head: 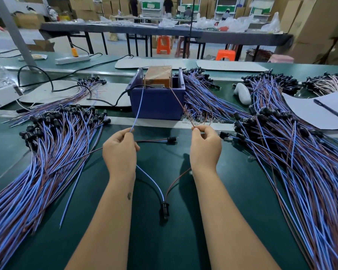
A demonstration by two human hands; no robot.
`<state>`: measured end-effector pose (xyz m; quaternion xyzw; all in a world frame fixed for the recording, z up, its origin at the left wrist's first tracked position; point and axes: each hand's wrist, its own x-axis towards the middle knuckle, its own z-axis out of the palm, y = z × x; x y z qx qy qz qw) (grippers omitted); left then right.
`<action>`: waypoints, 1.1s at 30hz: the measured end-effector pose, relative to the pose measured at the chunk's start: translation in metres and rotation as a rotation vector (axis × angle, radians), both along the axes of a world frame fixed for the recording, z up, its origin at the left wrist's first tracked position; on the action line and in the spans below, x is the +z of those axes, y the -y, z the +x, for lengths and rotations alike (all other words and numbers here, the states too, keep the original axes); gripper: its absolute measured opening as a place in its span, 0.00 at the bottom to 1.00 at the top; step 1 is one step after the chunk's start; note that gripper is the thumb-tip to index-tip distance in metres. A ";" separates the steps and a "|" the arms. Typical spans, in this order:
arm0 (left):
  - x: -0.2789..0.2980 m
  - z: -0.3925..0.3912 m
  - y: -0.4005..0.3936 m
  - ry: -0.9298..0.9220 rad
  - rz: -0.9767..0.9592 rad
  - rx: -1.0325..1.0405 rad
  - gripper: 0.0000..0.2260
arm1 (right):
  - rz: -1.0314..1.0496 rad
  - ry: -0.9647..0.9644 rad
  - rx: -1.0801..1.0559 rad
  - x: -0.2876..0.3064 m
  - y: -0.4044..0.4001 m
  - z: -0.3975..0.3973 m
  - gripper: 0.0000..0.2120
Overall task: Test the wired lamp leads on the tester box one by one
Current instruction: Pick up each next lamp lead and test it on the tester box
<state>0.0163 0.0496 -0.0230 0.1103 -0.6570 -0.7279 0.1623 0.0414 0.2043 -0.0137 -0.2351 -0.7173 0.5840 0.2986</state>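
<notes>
A long dark worktable (pixel 164 33) crosses the room; 2 orange stools (pixel 163 44) beneath, cardboard boxes (pixel 316 26) stacked right.

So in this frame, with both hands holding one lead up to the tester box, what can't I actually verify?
- Head view: whether the blue wire and brown wire tips touch the contacts of the tester box; too small to tell.
- Whether the lamp holder lights; it is dark and small.
- Each hand's grip: left hand and right hand show only their backs.
- The side wire bundles run off the frame edges.
</notes>
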 end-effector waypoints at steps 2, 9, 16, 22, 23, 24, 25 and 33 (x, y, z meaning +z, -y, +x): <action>0.001 0.000 0.000 0.001 -0.001 0.003 0.12 | 0.016 0.008 0.002 0.000 0.000 -0.001 0.09; 0.005 0.005 -0.001 -0.005 -0.017 0.035 0.12 | 0.045 0.032 0.003 -0.002 0.002 -0.003 0.08; 0.008 0.007 -0.001 -0.030 -0.049 0.071 0.11 | 0.018 0.019 0.007 -0.001 0.002 -0.001 0.09; 0.008 0.001 0.000 -0.033 -0.058 0.107 0.10 | -0.048 -0.069 -0.087 0.005 0.002 0.001 0.10; 0.008 0.000 0.001 -0.031 -0.056 0.111 0.11 | -0.038 -0.064 -0.086 0.005 0.002 0.001 0.10; 0.007 -0.001 0.001 -0.029 -0.053 0.113 0.11 | -0.025 -0.055 -0.083 0.005 0.003 0.001 0.10; 0.007 -0.001 0.001 -0.027 -0.050 0.115 0.11 | -0.007 -0.040 -0.081 0.005 0.003 0.000 0.09; 0.007 -0.002 0.002 -0.036 -0.036 0.139 0.11 | 0.117 0.020 -0.030 0.002 0.010 0.000 0.09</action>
